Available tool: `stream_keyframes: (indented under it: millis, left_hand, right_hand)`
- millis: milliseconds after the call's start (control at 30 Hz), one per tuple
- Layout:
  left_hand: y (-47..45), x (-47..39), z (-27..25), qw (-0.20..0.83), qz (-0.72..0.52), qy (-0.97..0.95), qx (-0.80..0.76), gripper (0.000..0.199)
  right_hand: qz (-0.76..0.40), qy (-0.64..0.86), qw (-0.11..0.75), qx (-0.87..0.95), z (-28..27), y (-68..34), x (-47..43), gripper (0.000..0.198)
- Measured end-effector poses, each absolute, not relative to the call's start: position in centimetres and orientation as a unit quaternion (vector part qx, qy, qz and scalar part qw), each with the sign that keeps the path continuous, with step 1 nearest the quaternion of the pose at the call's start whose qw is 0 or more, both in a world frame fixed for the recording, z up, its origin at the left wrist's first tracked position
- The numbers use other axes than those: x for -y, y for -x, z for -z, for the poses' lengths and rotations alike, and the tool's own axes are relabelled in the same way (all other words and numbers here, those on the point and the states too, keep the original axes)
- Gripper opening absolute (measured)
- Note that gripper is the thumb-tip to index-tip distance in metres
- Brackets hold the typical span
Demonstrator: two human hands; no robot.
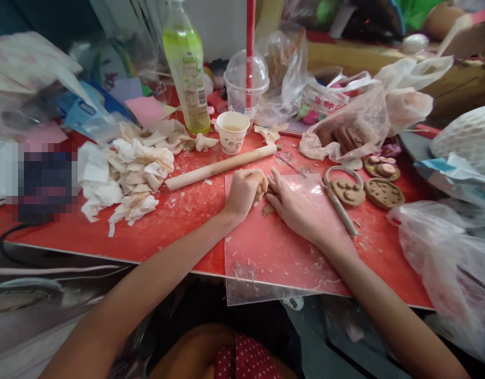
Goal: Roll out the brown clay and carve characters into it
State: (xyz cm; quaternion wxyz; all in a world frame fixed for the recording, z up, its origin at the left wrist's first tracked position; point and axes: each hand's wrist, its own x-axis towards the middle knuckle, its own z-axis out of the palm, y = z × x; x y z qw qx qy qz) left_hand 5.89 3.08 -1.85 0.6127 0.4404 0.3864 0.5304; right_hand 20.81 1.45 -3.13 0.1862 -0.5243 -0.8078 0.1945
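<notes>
My left hand (247, 190) is closed, its fingers curled inward above a clear plastic sheet (258, 252). Whatever its fingers hold, if anything, is hidden. My right hand (286, 202) meets it from the right, fingers fairly straight and slightly apart, the tips close to the left fingers. Just below the hands, a small flat piece of brown clay (268, 210) lies on the sheet. Beyond them a pale rolling pin (222, 167) rests at a slant. To the right are a ring-ended tool with a clay-smeared handle (341, 208) and round patterned clay discs (384, 193).
Crumpled tissues (128, 171) are heaped at left. Behind the rolling pin stand a paper cup (232, 138) of cloudy liquid, a green-yellow bottle (187, 79) and a clear domed cup (240, 87). Plastic bags (440, 252) crowd the right side of the red table (187, 226).
</notes>
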Motion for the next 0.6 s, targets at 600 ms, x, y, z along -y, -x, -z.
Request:
stream_keyframes:
  millis: [600]
  left_hand:
    - [-5.8, -3.4, 1.7, 0.616, -0.512, -0.449, -0.397, 0.039]
  right_hand:
    - [-0.181, 0.394, 0.276, 0.858, 2.2, -24.8, -2.1, 0.025]
